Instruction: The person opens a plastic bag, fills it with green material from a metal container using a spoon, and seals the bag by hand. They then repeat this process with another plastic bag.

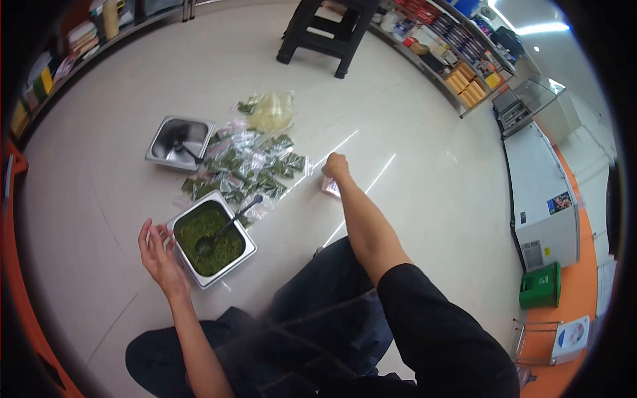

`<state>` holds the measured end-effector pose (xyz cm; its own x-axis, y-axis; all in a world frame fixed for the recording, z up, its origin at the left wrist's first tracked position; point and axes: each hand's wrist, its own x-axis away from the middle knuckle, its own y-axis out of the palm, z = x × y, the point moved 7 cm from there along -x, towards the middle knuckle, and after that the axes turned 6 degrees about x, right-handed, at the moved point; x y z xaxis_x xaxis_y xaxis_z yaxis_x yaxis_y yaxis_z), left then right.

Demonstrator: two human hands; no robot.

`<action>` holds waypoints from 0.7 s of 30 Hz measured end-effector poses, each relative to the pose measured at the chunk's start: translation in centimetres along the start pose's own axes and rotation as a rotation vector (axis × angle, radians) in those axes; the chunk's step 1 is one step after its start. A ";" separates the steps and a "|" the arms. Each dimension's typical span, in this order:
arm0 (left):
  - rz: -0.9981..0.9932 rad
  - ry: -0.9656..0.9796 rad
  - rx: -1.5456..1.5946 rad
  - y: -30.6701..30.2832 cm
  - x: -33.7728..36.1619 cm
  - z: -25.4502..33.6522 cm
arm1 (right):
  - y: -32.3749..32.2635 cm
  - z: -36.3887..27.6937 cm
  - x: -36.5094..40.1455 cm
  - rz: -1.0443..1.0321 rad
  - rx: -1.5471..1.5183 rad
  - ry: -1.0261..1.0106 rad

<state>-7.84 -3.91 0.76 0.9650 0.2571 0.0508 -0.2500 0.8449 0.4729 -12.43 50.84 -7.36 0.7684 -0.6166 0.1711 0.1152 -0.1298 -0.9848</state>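
My left hand (159, 255) is open beside a steel container (247, 250), its fingers right at the left rim. Chopped green sauce (219, 254) fills much of that container. A black ladle (233, 223) stands in the sauce, its handle leaning over the far right rim. Farther right, my right hand (337, 166) is closed at the top of a small pink-and-white packet (330, 187) low over the floor. Between the hands and beyond them lies a heap of small clear plastic bags (249, 162) with green contents.
A second steel container (178, 136) with a dark utensil inside stands left of the heap. At the heap's far end lies a larger yellowish clear bag (273, 111). A black stool (328, 30) stands ahead. Shelves (444, 53), a white chest freezer (541, 192) and a green bin (541, 285) line the right.
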 end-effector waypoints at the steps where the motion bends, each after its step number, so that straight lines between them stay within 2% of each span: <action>1: 0.006 0.002 -0.010 0.0 0.1 0.0 | -0.5 -0.2 0.2 0.019 -0.006 0.008; 11: -0.013 0.012 -0.013 -0.1 0.0 -0.3 | -0.8 -1.2 1.8 0.099 -0.145 0.021; 14: -0.009 0.009 -0.018 -0.2 0.0 -0.2 | -0.4 -0.9 0.7 0.060 -0.197 0.040; 16: -0.006 0.005 -0.022 -0.1 0.0 -0.4 | 0.6 -0.3 0.5 -0.212 -0.345 0.149; 17: -0.006 0.000 -0.025 -0.1 0.0 -0.4 | 0.4 -0.1 0.7 -0.211 -0.343 0.149; 19: -0.005 -0.002 -0.028 -0.2 0.0 -0.4 | 1.6 0.9 0.5 -0.237 -0.656 0.237; 21: -0.017 0.007 -0.021 -0.1 -0.1 -0.4 | 2.0 1.3 0.3 -0.216 -0.669 0.276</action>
<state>-7.90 -3.82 0.39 0.9687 0.2455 0.0370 -0.2351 0.8590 0.4549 -11.14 51.43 -9.29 0.5766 -0.6844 0.4463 -0.2288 -0.6596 -0.7159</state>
